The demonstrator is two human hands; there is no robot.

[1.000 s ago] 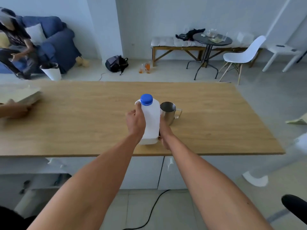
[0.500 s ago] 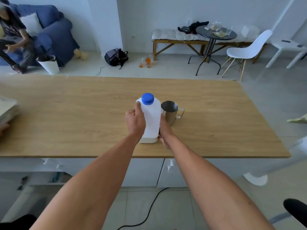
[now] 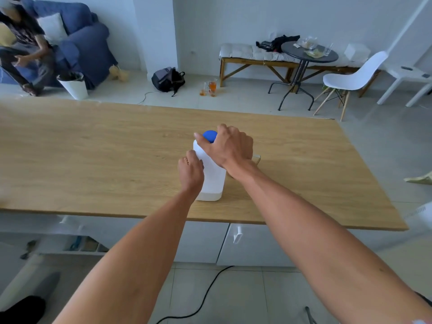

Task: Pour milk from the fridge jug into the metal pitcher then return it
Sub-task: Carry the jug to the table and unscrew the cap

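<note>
A white milk jug with a blue cap stands upright on the wooden table, near its front edge. My left hand grips the jug's left side at mid-height. My right hand has come over the top, its fingers and thumb curled round the blue cap. The metal pitcher sits behind the jug to the right and is almost wholly hidden by my right hand and wrist; only its handle shows.
Beyond the table are a blue sofa with a person, a white bin, a backpack, glasses on the floor, a bench, a round black table and a white chair. A black cable runs over the floor.
My right hand left the jug's lower right side and rose to grasp the blue cap, now covering the pitcher. The left hand keeps its hold on the jug.
</note>
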